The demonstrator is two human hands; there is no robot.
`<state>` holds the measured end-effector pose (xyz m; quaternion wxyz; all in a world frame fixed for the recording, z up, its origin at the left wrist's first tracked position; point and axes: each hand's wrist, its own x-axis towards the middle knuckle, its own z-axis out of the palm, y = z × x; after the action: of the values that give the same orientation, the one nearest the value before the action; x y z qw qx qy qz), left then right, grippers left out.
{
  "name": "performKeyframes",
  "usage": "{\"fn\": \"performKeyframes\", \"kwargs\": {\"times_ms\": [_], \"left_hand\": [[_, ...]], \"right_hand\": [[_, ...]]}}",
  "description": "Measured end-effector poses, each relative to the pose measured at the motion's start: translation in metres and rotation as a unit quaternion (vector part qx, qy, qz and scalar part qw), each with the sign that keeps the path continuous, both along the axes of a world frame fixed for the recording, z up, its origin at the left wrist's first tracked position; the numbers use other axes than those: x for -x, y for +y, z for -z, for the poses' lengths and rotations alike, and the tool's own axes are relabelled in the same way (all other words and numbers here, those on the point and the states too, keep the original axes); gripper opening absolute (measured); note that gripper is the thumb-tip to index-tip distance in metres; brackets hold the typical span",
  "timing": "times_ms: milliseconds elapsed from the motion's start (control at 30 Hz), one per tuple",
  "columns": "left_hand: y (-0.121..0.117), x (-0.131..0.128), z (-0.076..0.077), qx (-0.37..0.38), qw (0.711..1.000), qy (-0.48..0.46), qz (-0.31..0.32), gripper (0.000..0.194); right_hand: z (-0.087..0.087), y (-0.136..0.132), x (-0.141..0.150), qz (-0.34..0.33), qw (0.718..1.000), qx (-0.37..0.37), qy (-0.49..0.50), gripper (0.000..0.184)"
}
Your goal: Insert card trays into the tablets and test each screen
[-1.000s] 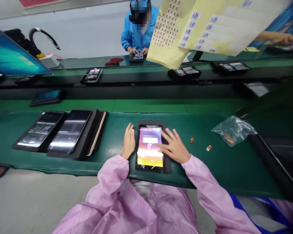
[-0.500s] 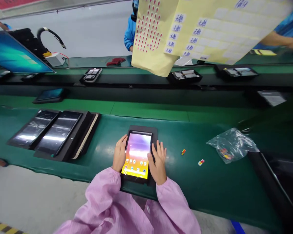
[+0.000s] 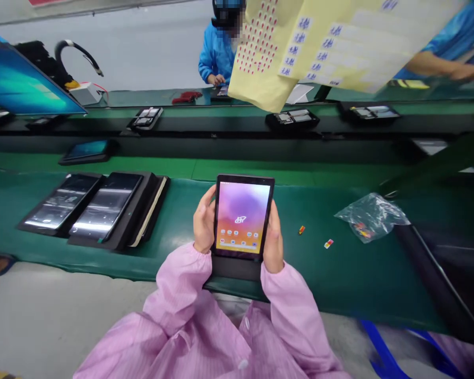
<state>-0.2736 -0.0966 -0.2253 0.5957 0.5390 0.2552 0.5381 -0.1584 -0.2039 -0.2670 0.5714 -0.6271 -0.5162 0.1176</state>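
A tablet [image 3: 243, 210] with a lit purple and orange home screen is held upright-tilted between my two hands, its screen facing me. My left hand [image 3: 204, 221] grips its left edge, and my right hand [image 3: 274, 239] grips its right edge. Under the tablet a dark grey foam pad [image 3: 237, 267] lies on the green mat. To the right of my right hand are two small coloured cards, one orange and dark [image 3: 301, 230], the other white, red and yellow [image 3: 328, 243].
Two dark-screened tablets [image 3: 106, 205] on black pads lie at the left. A clear plastic bag [image 3: 373, 216] with small coloured pieces is at the right. Beyond, a line carries opened devices [image 3: 292, 118]. Yellow paper sheets [image 3: 324, 47] hang overhead. A person in blue [image 3: 217, 52] works opposite.
The tablet has come up off the foam pad and tilted toward me, both hands now wrapped around its sides. Before, it lay flat with my hands beside it. The view has shifted slightly.
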Motion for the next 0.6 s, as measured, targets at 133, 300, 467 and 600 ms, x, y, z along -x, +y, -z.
{"fn": "performKeyframes", "kwargs": {"times_ms": [133,300,467,600], "left_hand": [[0.033,-0.004,-0.009,-0.031,0.999,0.012,0.04,0.061],[0.06,0.0,-0.067,-0.226,0.941,0.201,0.15,0.038],[0.067,-0.014,-0.107,-0.383,0.846,0.304,0.211,0.028],[0.07,-0.021,-0.093,-0.334,0.875,0.294,0.191,0.029]], "right_hand": [[0.007,0.015,-0.013,-0.008,0.996,-0.056,0.064,0.07],[0.002,-0.001,-0.012,0.083,0.994,-0.053,-0.038,0.068],[-0.001,-0.003,0.007,0.194,0.937,-0.055,-0.284,0.069],[-0.008,0.018,0.031,0.137,0.931,0.065,-0.331,0.07]]}}
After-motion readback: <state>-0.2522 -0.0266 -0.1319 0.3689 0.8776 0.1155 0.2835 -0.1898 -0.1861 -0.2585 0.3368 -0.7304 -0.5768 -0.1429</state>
